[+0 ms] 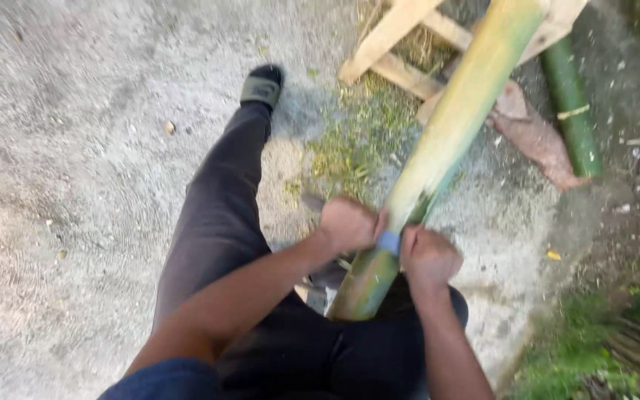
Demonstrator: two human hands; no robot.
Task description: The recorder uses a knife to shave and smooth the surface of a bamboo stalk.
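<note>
A thick bamboo pole (453,126), pale yellow where its green skin is scraped off, runs from my lap up to a wooden frame (398,44) at the top. My left hand (346,224) and my right hand (427,255) sit on either side of the pole. Both are closed on the ends of a scraping tool with a blue-wrapped handle (389,242) laid across the pole. A dark blade tip (311,201) sticks out left of my left hand. The image is blurred by motion.
My leg in black trousers stretches over grey concrete to a dark sandal (263,85). Green shavings (357,141) lie by the frame. A green bamboo piece (572,111) and a brown husk (535,137) lie right; grass (631,333) edges the lower right.
</note>
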